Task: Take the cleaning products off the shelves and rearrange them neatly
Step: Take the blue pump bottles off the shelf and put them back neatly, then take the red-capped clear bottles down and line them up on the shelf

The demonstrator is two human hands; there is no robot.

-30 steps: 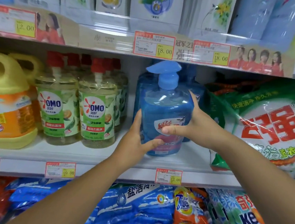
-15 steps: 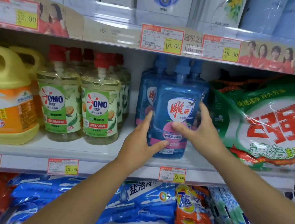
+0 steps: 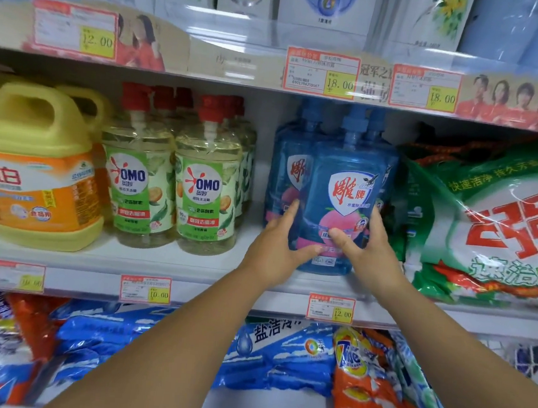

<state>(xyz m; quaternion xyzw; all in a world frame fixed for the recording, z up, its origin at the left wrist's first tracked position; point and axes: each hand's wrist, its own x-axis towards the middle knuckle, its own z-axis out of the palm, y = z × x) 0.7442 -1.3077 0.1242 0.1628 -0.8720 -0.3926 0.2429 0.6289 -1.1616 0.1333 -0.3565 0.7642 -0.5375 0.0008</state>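
Item: blue bottle [image 3: 342,190], upright at shelf [image 3: 192,263] front, label outward, two like bottles [image 3: 288,170] behind. My left hand [image 3: 275,252] and right hand [image 3: 372,249]: each grip wrapped on its lower sides. I'd seat the base flat, squared to that row, before letting go.

A white store rack fills the view: the upper shelf [image 3: 382,53] runs across the top, its front edge carrying a printed strip [image 3: 510,100] of people in red shirts and three red-bordered price tags [image 3: 321,72] with yellow price boxes. The middle shelf [image 3: 64,255] below has a plain pale lip with three lower tags [image 3: 145,289]. A pale back panel [image 3: 262,171] shows in a gap between the goods, a wire mesh [image 3: 534,356] stands at the lower right, and soft, even light leaves a glare on the clear rail [image 3: 236,29] along the upper shelf.
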